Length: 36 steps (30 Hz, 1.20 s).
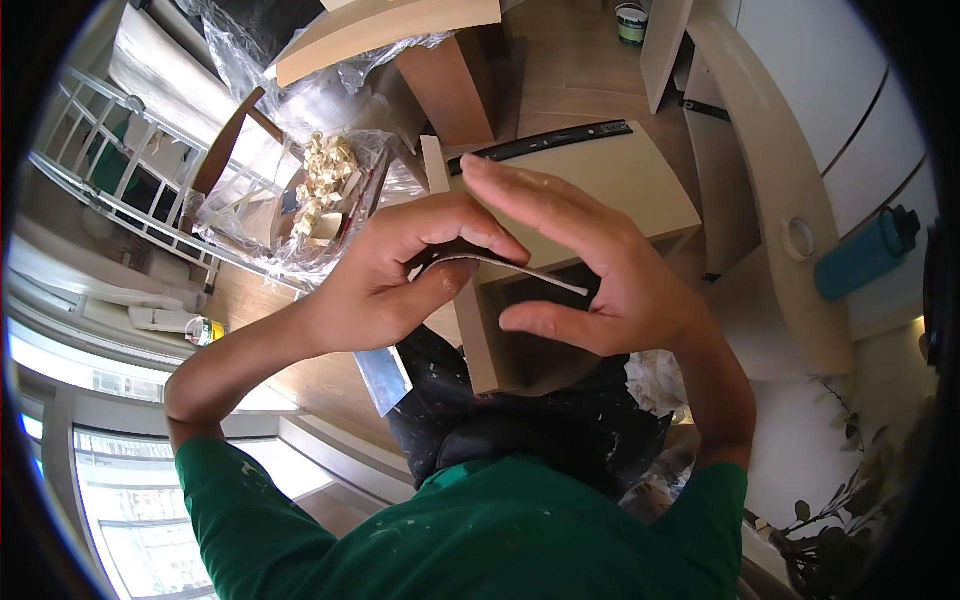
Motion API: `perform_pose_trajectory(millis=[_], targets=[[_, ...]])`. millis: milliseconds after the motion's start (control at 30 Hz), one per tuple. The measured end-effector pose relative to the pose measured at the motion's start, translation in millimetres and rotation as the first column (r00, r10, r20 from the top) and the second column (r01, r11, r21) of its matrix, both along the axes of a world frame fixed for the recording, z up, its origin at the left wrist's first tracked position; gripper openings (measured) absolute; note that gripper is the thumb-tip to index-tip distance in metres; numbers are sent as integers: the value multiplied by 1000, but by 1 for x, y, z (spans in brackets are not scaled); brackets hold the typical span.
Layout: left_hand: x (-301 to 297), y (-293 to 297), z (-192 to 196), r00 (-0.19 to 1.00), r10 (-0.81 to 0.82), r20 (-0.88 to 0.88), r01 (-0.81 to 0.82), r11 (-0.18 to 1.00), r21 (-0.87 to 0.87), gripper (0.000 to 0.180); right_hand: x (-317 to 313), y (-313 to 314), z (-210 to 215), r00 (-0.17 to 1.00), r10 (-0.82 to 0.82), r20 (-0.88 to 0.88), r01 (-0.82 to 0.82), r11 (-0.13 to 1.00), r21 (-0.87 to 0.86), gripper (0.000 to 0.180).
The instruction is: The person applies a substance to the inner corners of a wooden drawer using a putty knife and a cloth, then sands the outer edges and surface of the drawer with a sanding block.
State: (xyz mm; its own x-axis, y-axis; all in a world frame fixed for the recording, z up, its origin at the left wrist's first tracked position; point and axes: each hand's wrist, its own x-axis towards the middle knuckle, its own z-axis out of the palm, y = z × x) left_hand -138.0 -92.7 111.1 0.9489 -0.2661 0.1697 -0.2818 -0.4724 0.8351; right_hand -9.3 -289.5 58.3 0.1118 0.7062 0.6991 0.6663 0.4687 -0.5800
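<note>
My left hand point(385, 275) is closed, with a thin bent sheet point(535, 275) pinched between thumb and fingers. The sheet has a pale edge and curves toward the right; what it is made of I cannot make out. Around its free end my right hand point(625, 265) is held open, thumb and fingers well apart. Beneath both hands is a cream drawer-like box point(630, 185), close to my lap. A black slide rail point(545, 145) runs along its far side. Part of the box's inside is hidden by my hands.
Crumpled cream scraps point(325, 180) lie on clear plastic at the left, near a white metal railing point(140, 150). Beyond is a brown furniture piece point(440, 85). At the right, a teal bottle point(865, 255) and a tape roll point(798, 238) rest on a curved cream surface. A bucket point(631, 25) stands far off.
</note>
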Motion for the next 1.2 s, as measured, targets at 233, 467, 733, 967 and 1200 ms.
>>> perform_pose_trajectory(millis=[233,467,733,967,1200], targets=[[-13,11,4,974,-84,211,37,976,216,42,-21,2,-34,993,-109,39,109,994,-4,60],[-60,67,-9,841,363,402,-410,911,37,32,-43,-8,-72,861,-42,506,59,998,-18,51],[-76,77,-46,812,420,405,-495,864,97,31,-7,32,-47,734,-31,679,224,954,-199,52],[-98,95,-59,738,601,306,-578,797,-172,27,-22,7,-38,726,234,647,-94,965,-244,47],[-65,70,-55,798,407,445,-436,899,-40,31,78,159,-41,701,-118,703,295,946,-136,58]])
